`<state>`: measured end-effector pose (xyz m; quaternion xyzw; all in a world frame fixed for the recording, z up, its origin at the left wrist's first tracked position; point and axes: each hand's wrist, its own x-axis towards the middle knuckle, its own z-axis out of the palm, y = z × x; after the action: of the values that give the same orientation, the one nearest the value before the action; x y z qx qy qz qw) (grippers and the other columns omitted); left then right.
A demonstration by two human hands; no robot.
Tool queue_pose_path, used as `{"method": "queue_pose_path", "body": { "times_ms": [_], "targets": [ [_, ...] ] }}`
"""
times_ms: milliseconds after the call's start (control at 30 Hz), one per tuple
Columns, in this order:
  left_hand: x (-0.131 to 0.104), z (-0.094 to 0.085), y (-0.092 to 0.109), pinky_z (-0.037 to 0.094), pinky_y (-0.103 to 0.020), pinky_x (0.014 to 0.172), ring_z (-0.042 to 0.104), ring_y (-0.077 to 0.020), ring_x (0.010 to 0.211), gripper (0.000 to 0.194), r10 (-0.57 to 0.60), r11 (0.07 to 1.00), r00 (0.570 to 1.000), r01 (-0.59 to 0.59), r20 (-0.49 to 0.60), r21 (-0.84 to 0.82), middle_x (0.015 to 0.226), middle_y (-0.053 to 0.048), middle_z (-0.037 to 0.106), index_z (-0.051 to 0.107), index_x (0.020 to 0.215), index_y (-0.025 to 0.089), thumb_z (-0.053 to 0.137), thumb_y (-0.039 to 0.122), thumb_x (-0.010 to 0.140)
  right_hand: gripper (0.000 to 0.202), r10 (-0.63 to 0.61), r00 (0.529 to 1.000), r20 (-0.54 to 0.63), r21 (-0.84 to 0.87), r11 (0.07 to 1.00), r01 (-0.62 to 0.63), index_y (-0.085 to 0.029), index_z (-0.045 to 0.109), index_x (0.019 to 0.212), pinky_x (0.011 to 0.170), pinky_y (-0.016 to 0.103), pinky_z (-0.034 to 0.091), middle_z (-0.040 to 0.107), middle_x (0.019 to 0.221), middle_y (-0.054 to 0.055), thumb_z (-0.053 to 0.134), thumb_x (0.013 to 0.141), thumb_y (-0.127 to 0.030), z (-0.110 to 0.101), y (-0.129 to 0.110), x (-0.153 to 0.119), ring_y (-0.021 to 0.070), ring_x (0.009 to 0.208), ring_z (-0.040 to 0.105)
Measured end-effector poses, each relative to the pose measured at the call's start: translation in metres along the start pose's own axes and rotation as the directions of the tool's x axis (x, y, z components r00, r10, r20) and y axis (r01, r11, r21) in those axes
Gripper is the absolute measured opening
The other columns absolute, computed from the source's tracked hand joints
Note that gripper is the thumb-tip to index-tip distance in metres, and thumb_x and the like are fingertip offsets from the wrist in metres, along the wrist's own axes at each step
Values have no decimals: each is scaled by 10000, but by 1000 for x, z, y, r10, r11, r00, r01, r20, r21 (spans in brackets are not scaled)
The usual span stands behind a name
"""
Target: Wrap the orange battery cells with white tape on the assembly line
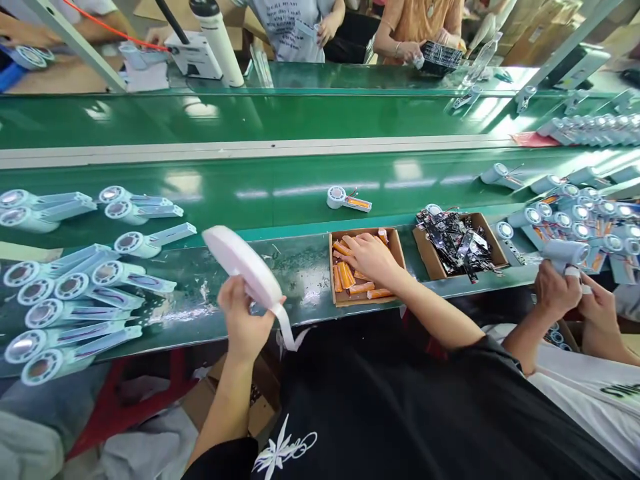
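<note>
My left hand [246, 319] grips a large white roll of tape [245, 263] over the near edge of the bench. A loose strip hangs from its lower end. With its fingers down among orange cylindrical batteries [345, 275], my right hand [370, 257] reaches into a shallow cardboard box [331, 267]. Whether those fingertips are closed on a battery is hidden. Beyond the box, one light-blue handheld fan body [345, 198] with an orange battery in its handle lies on the green belt.
Several light-blue fan bodies [75, 287] lie at the left. Right of the batteries stands a box of black circuit boards [460, 243]. A co-worker's hands [560, 293] hold a fan part at the right, near many more fans. Other people sit across the belt [300, 120].
</note>
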<state>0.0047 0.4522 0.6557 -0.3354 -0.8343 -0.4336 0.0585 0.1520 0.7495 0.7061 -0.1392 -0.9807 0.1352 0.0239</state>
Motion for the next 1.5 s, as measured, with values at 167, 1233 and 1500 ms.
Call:
{"method": "queue_pose_path", "body": {
  "times_ms": [167, 1233, 1500],
  "targets": [
    [1, 26, 23, 463, -594, 1140, 433, -401, 1397, 948, 231, 960, 967, -245, 111, 133, 1404, -163, 489, 328, 1583, 305, 806, 188, 773, 221, 86, 994, 66, 252, 962, -100, -181, 732, 1129, 1036, 459, 473, 768, 1082, 147, 576, 1002, -270, 6, 21, 16, 308, 1151, 641],
    [20, -8, 35, 357, -575, 1211, 477, -315, 1146, 707, 557, 694, 763, -645, 328, 320, 1264, 18, 738, 552, 1503, 452, 653, 83, 909, 275, 63, 998, 31, 710, 702, -66, -254, 804, 1155, 721, 247, 544, 728, 742, -50, 742, 895, -318, -49, -2, -29, 123, 677, 660],
    [20, -4, 55, 269, -664, 1251, 492, -316, 1133, 679, 526, 727, 809, -588, 262, 356, 1228, -26, 727, 573, 1488, 437, 704, 128, 897, 420, 299, 953, -37, 964, 260, -44, -229, 818, 1127, 840, 349, 596, 793, 956, 17, 868, 751, -408, -24, -12, -18, 198, 853, 731]
  ]
}}
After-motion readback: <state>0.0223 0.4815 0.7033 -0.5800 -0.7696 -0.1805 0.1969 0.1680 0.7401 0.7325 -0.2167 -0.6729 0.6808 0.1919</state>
